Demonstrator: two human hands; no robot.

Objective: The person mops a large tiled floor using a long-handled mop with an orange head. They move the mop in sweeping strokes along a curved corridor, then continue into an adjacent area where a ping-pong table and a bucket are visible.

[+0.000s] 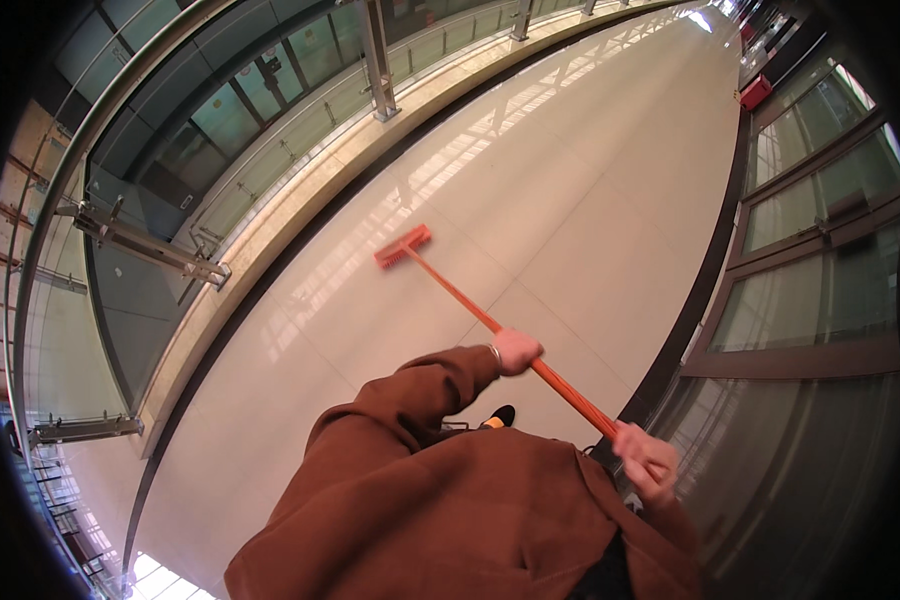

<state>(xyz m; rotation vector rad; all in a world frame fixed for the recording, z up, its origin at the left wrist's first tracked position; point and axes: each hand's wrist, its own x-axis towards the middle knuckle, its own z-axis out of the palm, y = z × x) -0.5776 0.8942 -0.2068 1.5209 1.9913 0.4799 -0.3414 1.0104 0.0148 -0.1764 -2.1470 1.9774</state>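
A push broom with an orange handle [574,397] slants across the view. Its red head [403,247] is at or just above the glossy tiled floor [607,247], and short bristles show along its lower edge. I cannot tell whether the bristles touch the tiles. Around the middle of the handle, my left hand [517,351] is closed, palm side hidden. My right hand [647,461] grips the handle's upper end close to my right side. Brown sleeves cover both arms.
A glass railing with a metal handrail [64,169] and steel posts [379,67] curves along the left, above a pale stone curb [270,217]. Brown-framed glass doors [802,307] line the right. A red box [755,92] stands farther along that wall. My shoe [503,415] shows below.
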